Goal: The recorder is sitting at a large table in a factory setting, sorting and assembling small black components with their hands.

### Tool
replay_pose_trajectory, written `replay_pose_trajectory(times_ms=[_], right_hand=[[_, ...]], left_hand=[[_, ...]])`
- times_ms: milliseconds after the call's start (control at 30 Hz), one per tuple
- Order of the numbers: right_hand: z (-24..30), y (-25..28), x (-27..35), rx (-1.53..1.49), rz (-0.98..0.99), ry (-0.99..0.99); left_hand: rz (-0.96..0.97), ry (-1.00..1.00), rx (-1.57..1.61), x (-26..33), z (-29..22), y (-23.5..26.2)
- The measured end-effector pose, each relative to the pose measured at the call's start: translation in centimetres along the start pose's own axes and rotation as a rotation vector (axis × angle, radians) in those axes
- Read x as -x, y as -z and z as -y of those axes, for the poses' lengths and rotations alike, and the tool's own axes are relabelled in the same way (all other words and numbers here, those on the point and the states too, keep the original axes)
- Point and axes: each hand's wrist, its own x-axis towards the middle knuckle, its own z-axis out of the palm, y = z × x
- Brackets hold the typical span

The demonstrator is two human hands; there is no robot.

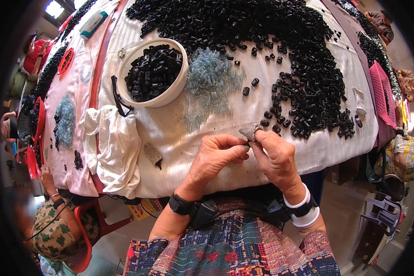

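A round white plastic tub (164, 98) held a heap of small black cylindrical pieces (147, 73). The left hand (216, 154) pinched a tiny black piece (248, 144) between both hands; the right hand's (277, 155) fingers bunched at a crumpled grey wrapping (250, 132), their grip unclear.

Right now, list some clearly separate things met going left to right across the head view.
Teal-and-white rectangular box, round white plastic tub of small black pieces, left hand, right hand, pink perforated plastic basket.
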Motion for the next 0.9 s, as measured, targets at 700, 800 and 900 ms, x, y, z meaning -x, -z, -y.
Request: replay_pose_trajectory(times_ms=[700, 800, 900], right_hand=[[-0.1, -1.5, 0.5, 0.145, -0.017, 0.128], [-0.5, -1.9, 0.8, 0.143, -0.027, 0.149], [-0.8, -2.1, 0.9, 0.132, -0.027, 0.147]], left_hand=[[-0.048, 0.047, 0.087, -0.6, -0.6, -0.3], [-0.067, 0.04, 0.101, -0.6, -0.2, -0.4], [-0.078, 0.038, 0.115, -0.5, -0.4, -0.6]])
